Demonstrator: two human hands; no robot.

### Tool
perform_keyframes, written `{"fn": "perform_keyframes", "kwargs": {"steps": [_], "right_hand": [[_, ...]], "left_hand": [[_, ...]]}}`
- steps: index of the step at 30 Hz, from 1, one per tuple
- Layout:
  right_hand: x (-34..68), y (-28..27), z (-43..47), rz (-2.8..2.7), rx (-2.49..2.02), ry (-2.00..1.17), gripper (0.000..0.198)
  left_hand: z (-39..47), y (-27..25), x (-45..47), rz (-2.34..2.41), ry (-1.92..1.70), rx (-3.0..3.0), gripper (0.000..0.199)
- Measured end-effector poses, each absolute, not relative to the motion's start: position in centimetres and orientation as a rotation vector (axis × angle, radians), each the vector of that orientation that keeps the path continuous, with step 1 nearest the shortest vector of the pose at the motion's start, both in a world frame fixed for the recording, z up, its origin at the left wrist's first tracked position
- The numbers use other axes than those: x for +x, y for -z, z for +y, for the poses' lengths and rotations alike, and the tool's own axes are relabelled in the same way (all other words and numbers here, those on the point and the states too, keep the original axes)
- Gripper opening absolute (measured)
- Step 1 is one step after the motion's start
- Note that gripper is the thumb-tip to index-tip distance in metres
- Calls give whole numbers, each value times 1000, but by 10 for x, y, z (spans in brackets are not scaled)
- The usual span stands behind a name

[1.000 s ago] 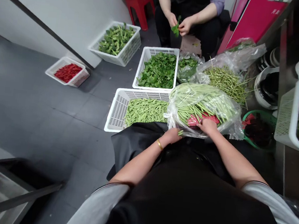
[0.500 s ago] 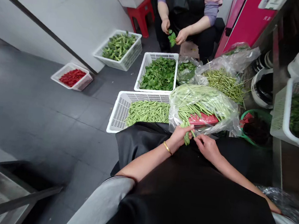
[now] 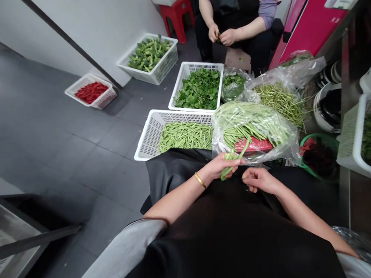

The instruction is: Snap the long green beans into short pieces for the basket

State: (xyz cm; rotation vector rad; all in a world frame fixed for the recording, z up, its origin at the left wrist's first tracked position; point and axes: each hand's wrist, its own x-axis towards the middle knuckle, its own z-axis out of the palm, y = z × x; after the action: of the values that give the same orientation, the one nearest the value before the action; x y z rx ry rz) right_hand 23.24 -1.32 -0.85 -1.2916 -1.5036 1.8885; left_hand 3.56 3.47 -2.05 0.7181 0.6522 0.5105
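Above my apron-covered lap, my left hand [image 3: 226, 165] is closed around a small bunch of green beans [image 3: 239, 156]. One bean sticks up past the fingers, and others hang below them. Just to the right, apart from the bunch, my right hand [image 3: 257, 179] has its fingers curled together; whatever is in them, if anything, is hidden. Beyond my hands, a clear plastic bag [image 3: 288, 144] holds long green beans, with something red inside. Left of it stands a white perforated basket [image 3: 148, 139] of short bean pieces.
Another white basket [image 3: 179, 82] holds leafy greens. A co-worker's hands [image 3: 222, 35] meet beyond it. At left are a basket of red chillies [image 3: 92, 92] and one of green stalks [image 3: 150, 53]. A green basin [image 3: 319, 172] and a raised basket [image 3: 356, 136] stand at right.
My right hand has come away from the bean it was pinching and curled. My left hand has shifted slightly left, with a bean now pointing upward. The co-worker's hands have drawn together.
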Motion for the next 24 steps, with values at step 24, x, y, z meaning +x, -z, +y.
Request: {"fn": "perform_keyframes", "kwargs": {"steps": [24], "right_hand": [[229,-20,8,-2198,-1327,-868,18]], "left_hand": [[40,17,38,851,-559,946,39]]}}
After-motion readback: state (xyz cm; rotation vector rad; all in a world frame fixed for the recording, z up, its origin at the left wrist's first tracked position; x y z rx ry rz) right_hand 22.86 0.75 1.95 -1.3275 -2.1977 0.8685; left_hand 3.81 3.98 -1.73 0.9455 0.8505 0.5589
